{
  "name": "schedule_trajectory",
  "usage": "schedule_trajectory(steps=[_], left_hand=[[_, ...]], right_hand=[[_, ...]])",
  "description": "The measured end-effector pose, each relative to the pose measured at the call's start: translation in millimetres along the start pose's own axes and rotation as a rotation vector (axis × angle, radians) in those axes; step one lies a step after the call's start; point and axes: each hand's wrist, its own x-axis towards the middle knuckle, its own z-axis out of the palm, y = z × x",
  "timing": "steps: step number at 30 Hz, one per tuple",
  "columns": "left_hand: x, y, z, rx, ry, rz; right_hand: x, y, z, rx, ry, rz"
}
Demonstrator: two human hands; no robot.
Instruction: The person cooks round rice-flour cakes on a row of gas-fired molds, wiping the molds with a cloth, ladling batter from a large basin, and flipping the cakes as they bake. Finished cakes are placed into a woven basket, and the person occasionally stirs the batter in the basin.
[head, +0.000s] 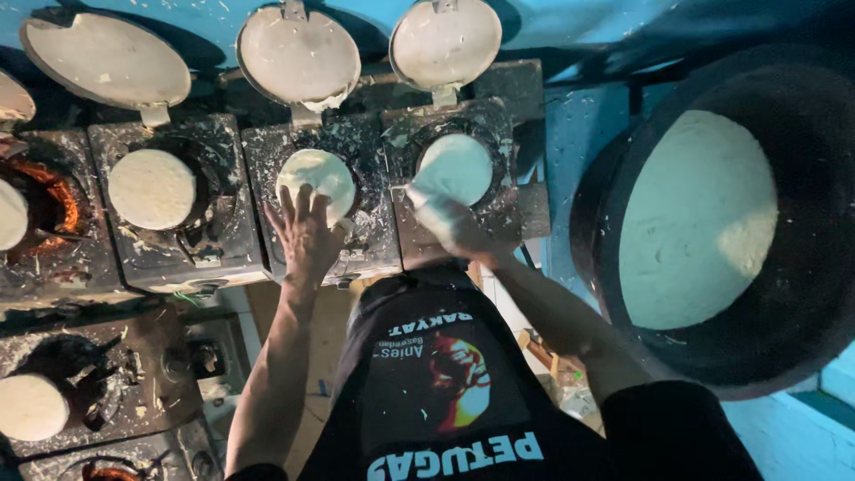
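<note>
My left hand (305, 230) lies flat, fingers spread, on the near edge of a round white cake (316, 175) in the middle dark metal mould (267, 160). My right hand (450, 223), coated in white batter and blurred, touches the near edge of the white cake (456, 167) in the mould to the right (499, 142). Whether it pinches anything is unclear. Both round lids (298, 53) (445, 40) stand tipped back behind these moulds.
A large black tub (802, 294) of white batter (695, 218) sits at the right. Further moulds with white cakes (151, 187) (31, 405) are left, one glowing orange (49, 191). My black printed shirt fills the lower centre.
</note>
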Motion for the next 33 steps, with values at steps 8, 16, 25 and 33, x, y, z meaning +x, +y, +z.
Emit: schedule_trajectory(steps=[8, 16, 25, 33], left_hand=[[-7, -4, -3, 0.0, 0.01, 0.062], [-10, -21, -24, 0.013, -0.096, 0.319], [2, -36, -40, -0.078, -0.092, 0.452], [12, -63, -29, -0.659, 0.003, 0.28]], right_hand=[[43, 73, -22, -0.089, -0.042, 0.174], [73, -11, -21, 0.696, 0.182, 0.187], [27, 45, -68, 1.011, 0.29, 0.526], [-4, -13, -62, 1.86, 0.482, 0.592]])
